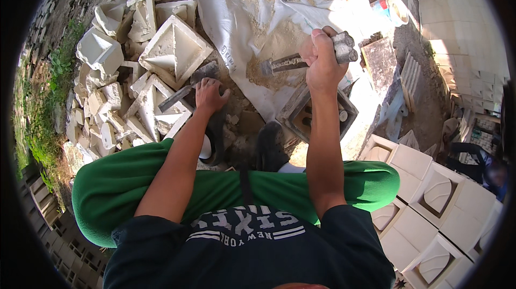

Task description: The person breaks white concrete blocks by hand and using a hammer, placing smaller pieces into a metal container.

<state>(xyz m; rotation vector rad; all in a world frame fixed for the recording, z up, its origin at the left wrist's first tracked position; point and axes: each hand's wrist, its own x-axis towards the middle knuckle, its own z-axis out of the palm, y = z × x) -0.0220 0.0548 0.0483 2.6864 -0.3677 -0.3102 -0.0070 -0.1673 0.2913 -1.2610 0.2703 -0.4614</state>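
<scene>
Green-clad knees (161,181) and a dark printed shirt (252,246) fill the lower middle of the frame, closest of all, and two bare forearms are seen rising from them toward the centre. Up at centre right, the right hand (322,60) is closed in a fist around the grey handle of a trowel (301,60); the tool's long axis is laid almost level across the picture, handle end poking out to the right of the fist, blade end pointed left and slightly down over a heap of pale sand (274,47). That sand is carried on a white plastic sheet (226,15) spread across the upper middle. Directly below the fist, a square dark mould frame (317,114) is set on the ground; something tan is seen inside it, but what exactly cannot be told. At centre left, the left hand (209,95) is pressed palm-down, fingers bent, onto a flat dark metal tool (188,84) lying aslant, low end at left, high end at right. Beside it, to the upper left, a heap of broken white cast pieces (129,74) is piled, too many to be counted, with one large square piece (174,50) kept whole. In the lower right, at least six whole white square blocks (430,192) are ranged in rows. One small bucket (392,9) is seen at upper right, its contents not readable.
</scene>
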